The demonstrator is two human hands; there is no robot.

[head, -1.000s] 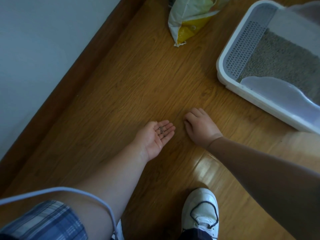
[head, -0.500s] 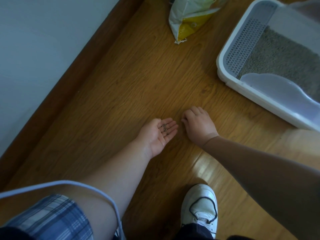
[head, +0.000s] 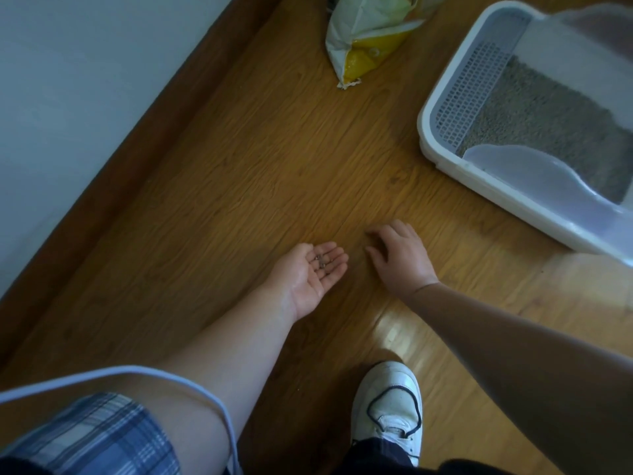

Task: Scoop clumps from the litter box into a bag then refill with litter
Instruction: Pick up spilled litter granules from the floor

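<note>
Cradling a few stray litter granules [head: 320,264] in our left hand [head: 310,277], held palm-up and nearly flat, we rested our right hand [head: 399,257] palm-down beside it, fingers loosely bent on the wood floor [head: 239,166], gripping nothing. The litter box [head: 445,159] sat to the right; the yellow-and-white litter bag [head: 370,39] lay beyond. Keeping that palm level seemed key to spilling none.

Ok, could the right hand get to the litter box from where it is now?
Probably yes: the right hand is low over the floor, and nothing lies between it and the litter box.
</note>
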